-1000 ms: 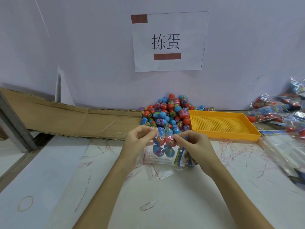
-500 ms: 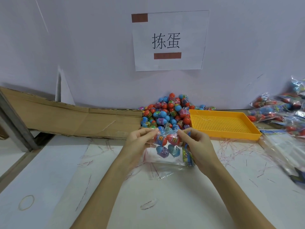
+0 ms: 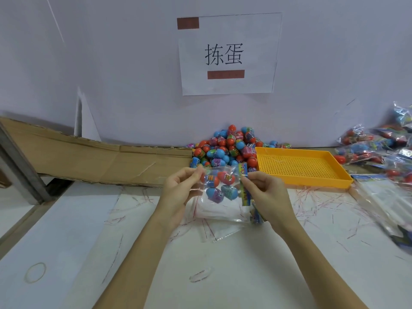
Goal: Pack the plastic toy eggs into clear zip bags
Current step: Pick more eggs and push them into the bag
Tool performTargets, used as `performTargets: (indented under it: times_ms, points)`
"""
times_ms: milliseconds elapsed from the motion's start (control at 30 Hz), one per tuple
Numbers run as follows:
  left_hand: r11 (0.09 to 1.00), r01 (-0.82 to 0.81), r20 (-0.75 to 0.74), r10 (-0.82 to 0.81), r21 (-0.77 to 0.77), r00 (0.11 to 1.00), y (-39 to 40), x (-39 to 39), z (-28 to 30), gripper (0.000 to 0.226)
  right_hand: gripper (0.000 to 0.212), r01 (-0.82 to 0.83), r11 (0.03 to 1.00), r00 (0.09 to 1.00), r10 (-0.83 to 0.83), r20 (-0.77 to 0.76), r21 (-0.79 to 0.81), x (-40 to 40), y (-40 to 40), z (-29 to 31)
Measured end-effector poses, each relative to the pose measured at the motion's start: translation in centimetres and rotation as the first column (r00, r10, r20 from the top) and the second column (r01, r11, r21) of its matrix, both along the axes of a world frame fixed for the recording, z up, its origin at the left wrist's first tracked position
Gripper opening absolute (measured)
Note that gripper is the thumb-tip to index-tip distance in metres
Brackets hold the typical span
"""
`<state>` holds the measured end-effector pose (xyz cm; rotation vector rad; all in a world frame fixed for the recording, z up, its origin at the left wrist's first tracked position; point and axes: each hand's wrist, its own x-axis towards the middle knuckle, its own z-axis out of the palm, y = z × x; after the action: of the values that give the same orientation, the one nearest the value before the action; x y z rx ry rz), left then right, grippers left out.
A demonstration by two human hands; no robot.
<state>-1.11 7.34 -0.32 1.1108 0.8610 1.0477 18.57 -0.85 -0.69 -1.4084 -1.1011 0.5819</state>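
Observation:
I hold a clear zip bag (image 3: 219, 206) up over the white table, with several red and blue toy eggs (image 3: 219, 184) inside its upper part. My left hand (image 3: 179, 189) pinches the bag's top left corner. My right hand (image 3: 266, 192) pinches the top right corner beside the bag's coloured printed strip (image 3: 244, 188). A pile of loose red and blue eggs (image 3: 225, 148) lies against the wall just behind the bag.
An orange perforated tray (image 3: 301, 169) stands right of the pile. Filled bags (image 3: 374, 148) and a stack of flat clear bags (image 3: 383, 197) lie at the far right. Flattened cardboard (image 3: 89, 159) lines the left back. Thin red strips (image 3: 323, 204) litter the table.
Both hands have spread apart along the bag's top edge, and the bag has risen slightly toward the egg pile.

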Motion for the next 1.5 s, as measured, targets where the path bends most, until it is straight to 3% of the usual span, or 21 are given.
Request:
performTargets:
  times_ms: [133, 233, 333, 433, 567, 667, 733, 800, 900, 933, 1000, 1100, 1200, 1367, 1500]
  points:
    - [0.992, 0.016, 0.107, -0.002, -0.124, 0.994, -0.2, 0.5, -0.1, 0.016, 0.012, 0.066, 0.996, 0.985, -0.074, 0.156, 0.052, -0.2, 0.3, -0.2]
    - [0.991, 0.114, 0.111, -0.106, -0.071, 0.988, 0.2, -0.1, 0.0, 0.017, 0.012, 0.043, 0.997, 0.976, -0.056, 0.210, 0.070, -0.2, 0.3, -0.1]
    - [0.978, 0.201, -0.103, -0.196, 0.046, 0.975, 0.2, -0.5, 0.1, 0.035, 0.012, -0.002, 0.998, 0.992, -0.007, 0.126, 0.069, 0.1, 0.0, 0.2]
    - [0.936, 0.338, -0.326, -0.290, 0.101, 0.900, -0.2, -0.3, -0.3, 0.042, 0.018, -0.074, 0.996, 0.997, 0.074, -0.001, 0.052, 0.2, -0.4, 0.5]
    - [0.951, 0.262, -0.219, -0.224, 0.165, 0.950, -0.6, 0.3, -0.4, 0.031, 0.028, -0.085, 0.996, 0.950, 0.080, -0.300, -0.004, 0.0, -0.5, 1.0]
    - [0.973, 0.143, -0.153, -0.116, 0.183, 0.981, -0.8, 0.7, -0.5, 0.030, 0.028, -0.047, 0.996, 0.953, 0.022, -0.302, -0.075, 0.1, -0.5, 1.3]
    - [0.967, 0.158, -0.178, -0.123, 0.200, 0.976, -0.8, 0.6, -0.5, 0.033, 0.023, -0.074, 0.993, 0.956, 0.046, -0.291, -0.087, 0.2, -0.5, 1.2]
    - [0.947, 0.227, -0.257, -0.166, 0.228, 0.952, -0.9, 0.5, -0.2, 0.044, 0.019, -0.132, 0.988, 0.949, 0.103, -0.299, -0.078, 0.1, -0.7, 1.2]
    - [0.926, 0.238, -0.349, -0.129, 0.293, 0.928, -1.1, 0.7, 0.0, 0.081, 0.020, -0.219, 0.972, 0.941, 0.189, -0.281, -0.081, 0.1, -0.8, 1.3]
    - [0.919, 0.222, -0.366, -0.093, 0.326, 0.926, -1.0, 0.7, -0.1, 0.080, 0.023, -0.248, 0.965, 0.938, 0.217, -0.270, -0.087, 0.1, -0.8, 1.3]
    - [0.916, 0.204, -0.361, -0.071, 0.345, 0.930, -0.9, 0.6, -0.3, 0.056, 0.030, -0.282, 0.954, 0.936, 0.249, -0.250, -0.104, 0.0, -0.7, 1.3]
    - [0.939, 0.201, -0.271, -0.123, 0.280, 0.955, -0.9, 0.8, -0.2, 0.026, 0.025, -0.228, 0.972, 0.948, 0.207, -0.243, -0.063, -0.1, -0.6, 1.2]
    - [0.980, 0.116, -0.113, -0.098, 0.162, 0.989, -1.1, 1.0, -0.2, 0.026, 0.022, -0.080, 0.997, 0.942, 0.080, -0.326, 0.014, 0.1, -0.5, 1.2]
    - [1.000, -0.002, 0.047, 0.002, -0.021, 0.999, -0.8, 1.4, -0.4, 0.031, 0.040, -0.323, 0.934, 0.931, 0.284, -0.230, -0.155, -0.5, -0.7, 1.5]
    - [0.998, 0.022, 0.037, -0.019, -0.064, 0.999, -0.3, 1.3, -0.7, 0.020, 0.025, -0.249, 0.962, 0.958, 0.227, -0.176, -0.112, -1.0, -0.7, 1.3]
